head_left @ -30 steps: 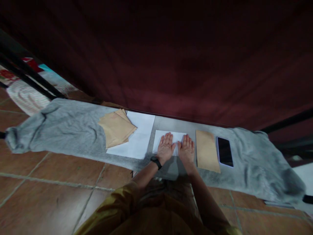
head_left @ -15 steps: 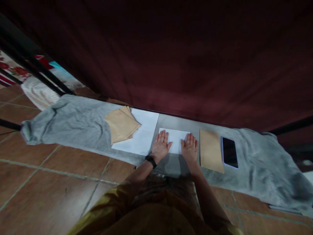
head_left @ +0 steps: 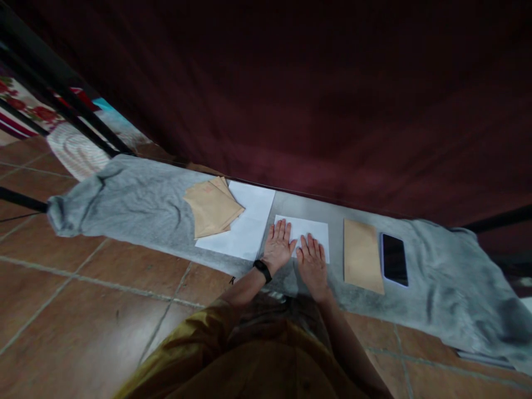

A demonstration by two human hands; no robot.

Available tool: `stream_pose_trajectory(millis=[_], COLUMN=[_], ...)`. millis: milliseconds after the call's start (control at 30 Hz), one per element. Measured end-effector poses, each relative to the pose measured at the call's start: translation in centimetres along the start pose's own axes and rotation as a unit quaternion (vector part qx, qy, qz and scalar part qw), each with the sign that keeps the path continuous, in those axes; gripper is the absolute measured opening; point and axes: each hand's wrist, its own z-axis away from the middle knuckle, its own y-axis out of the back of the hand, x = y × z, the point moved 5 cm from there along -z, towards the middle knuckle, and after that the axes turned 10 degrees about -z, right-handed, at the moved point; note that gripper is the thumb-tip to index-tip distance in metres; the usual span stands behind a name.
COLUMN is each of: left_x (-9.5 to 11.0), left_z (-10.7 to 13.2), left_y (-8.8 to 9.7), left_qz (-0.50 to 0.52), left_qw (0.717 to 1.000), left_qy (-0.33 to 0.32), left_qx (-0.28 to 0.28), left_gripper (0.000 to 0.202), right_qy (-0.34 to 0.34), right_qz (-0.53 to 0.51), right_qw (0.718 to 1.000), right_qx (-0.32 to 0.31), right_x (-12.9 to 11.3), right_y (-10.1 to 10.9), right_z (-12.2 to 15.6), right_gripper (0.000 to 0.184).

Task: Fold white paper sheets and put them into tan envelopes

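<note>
A white sheet of paper [head_left: 319, 231], smaller than the stack to its left, lies flat in front of me. My left hand [head_left: 279, 246] rests on its left end, palm down with fingers stretched out. On its lower middle edge lies my right hand [head_left: 311, 263], also flat, with fingers a little apart. Both hands partly cover the paper. To the right of my right hand is a brown envelope [head_left: 362, 255]. Left of my left hand, larger white sheets [head_left: 253, 213] lie partly under several fanned brown envelopes [head_left: 211, 208].
A phone [head_left: 394, 259] with a dark screen lies right of the single envelope. Grey cloth [head_left: 141, 199] covers the long, low surface. Behind it hangs a dark red curtain [head_left: 270, 111]. Black bars [head_left: 78, 122] stand at the left, and the floor [head_left: 103, 310] is tiled.
My right hand has slid left and toward me, from the paper's right end to its lower middle. My left hand stays on the left end. The view has shifted slightly.
</note>
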Motion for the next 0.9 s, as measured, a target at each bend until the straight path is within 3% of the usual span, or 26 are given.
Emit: stream_pose_trajectory(millis=[400, 733, 833, 900], left_x=[0.2, -0.5, 0.9, 3.0], left_z=[0.0, 0.2, 0.9, 1.5], left_y=[0.2, 0.1, 0.6, 0.9], left_qz=[-0.012, 0.02, 0.035, 0.056], left_qw=[1.0, 0.999, 0.998, 0.997], left_qy=[-0.002, 0.027, 0.029, -0.021], left_qx=[-0.008, 0.011, 0.035, 0.047], left_gripper=[0.066, 0.061, 0.059, 0.058], right_qy=[-0.053, -0.084, -0.091, -0.093], right_qz=[0.035, 0.028, 0.024, 0.024], right_qw=[0.996, 0.993, 0.992, 0.993], right_qx=[0.069, 0.078, 0.079, 0.072], right_x=[2.9, 3.6, 3.6, 3.6], right_y=[1.0, 1.0, 0.9, 0.8], right_z=[2.3, 3.1, 3.1, 3.1], right_gripper=[0.058, 0.063, 0.063, 0.062])
